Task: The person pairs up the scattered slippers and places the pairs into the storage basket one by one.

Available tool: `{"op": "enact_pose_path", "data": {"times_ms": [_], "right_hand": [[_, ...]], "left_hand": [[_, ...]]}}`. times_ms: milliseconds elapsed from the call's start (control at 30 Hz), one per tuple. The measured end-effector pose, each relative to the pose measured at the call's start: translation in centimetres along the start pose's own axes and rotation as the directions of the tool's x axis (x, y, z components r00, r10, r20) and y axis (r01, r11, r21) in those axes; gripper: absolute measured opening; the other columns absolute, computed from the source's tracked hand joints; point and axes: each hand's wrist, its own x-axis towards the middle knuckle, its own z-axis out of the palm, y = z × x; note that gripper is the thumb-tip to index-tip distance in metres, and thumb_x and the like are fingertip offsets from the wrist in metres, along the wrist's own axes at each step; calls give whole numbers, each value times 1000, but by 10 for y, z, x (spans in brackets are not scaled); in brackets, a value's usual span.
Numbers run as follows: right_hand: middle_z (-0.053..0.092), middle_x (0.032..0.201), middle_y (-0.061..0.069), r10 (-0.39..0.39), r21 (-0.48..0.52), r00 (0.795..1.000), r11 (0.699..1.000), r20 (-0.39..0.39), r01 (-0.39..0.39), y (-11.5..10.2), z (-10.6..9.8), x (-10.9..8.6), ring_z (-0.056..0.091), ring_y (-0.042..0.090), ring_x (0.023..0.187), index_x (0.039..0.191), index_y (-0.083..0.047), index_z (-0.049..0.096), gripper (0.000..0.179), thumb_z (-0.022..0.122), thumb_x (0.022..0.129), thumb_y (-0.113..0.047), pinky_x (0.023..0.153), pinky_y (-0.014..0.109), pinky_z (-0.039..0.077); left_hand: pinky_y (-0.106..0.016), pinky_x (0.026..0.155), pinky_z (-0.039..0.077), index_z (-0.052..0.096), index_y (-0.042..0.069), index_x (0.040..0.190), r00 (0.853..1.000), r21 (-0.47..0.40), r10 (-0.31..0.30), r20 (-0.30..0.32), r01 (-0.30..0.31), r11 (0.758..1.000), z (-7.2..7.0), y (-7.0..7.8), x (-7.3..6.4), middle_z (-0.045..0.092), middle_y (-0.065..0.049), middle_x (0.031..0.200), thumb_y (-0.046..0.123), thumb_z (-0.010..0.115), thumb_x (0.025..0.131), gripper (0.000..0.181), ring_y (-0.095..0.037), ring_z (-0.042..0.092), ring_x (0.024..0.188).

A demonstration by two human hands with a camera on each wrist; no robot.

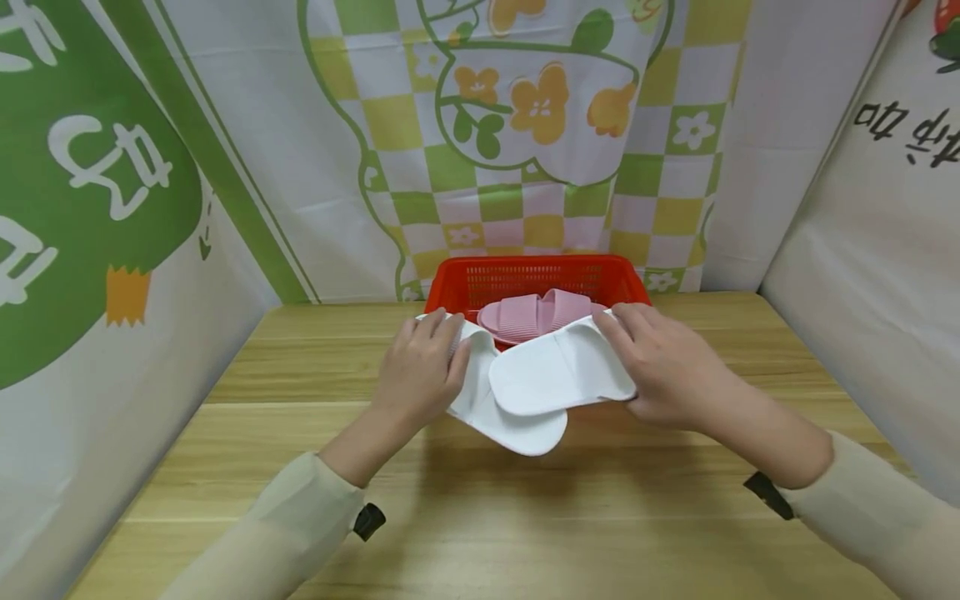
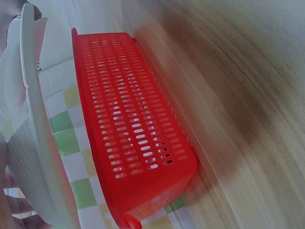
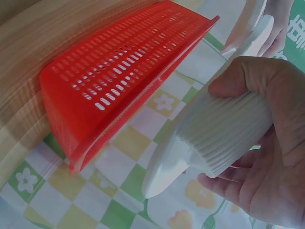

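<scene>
Two white slippers are held up in front of the red basket point(image 1: 536, 265). My left hand point(image 1: 420, 367) grips the strap end of one white slipper point(image 1: 517, 427), its sole end pointing toward me and to the right. The other white slipper point(image 1: 555, 371) is in my right hand point(image 1: 667, 362), its free end pointing left and overlapping the first slipper. In the right wrist view, thumb and fingers wrap the ribbed strap point(image 3: 228, 129) of that slipper. Pink slippers point(image 1: 536, 315) lie inside the basket, partly hidden behind the white ones.
The basket, with slotted walls point(image 2: 128, 109), stands on a wooden table point(image 1: 315, 433) near its back edge. Printed cloth point(image 1: 540, 208) hangs close behind it, and more cloth walls point(image 1: 862, 250) line both sides.
</scene>
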Motion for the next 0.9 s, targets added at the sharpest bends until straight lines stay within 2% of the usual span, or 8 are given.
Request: {"op": "enact_pose_path", "data": {"times_ms": [333,600,700,900], "right_hand": [[46,109,19,26,-26,998,999,61,-25,-11,-4,5,44,32,99,125,2,39,88,78,52,-30,74,41,48],[43,119,21,62,-43,990,997,127,-57,-19,-8,8,44,34,102,126,2,39,92,80,51,-30,72,42,49],[42,122,22,74,-47,987,997,143,-68,-22,-8,9,45,35,100,126,2,39,92,81,51,-32,70,41,49],[46,110,19,100,-60,982,994,163,-91,-27,-8,10,47,30,86,121,2,40,89,79,51,-36,62,36,49]], "left_hand": [[-39,79,39,57,5,112,1000,-4,-8,-26,7,1000,1,4,2,56,-16,110,31,43,87,39,-32,48,96],[-38,77,39,57,6,111,1000,11,-23,-14,24,1000,5,6,3,55,-16,111,32,43,87,38,-31,47,95],[-38,77,39,57,7,111,999,19,-30,-13,30,999,5,8,4,55,-16,111,32,42,87,38,-32,47,94],[-38,74,41,57,6,111,999,40,-36,-6,36,999,5,9,4,55,-16,110,32,43,86,39,-32,47,92]]}}
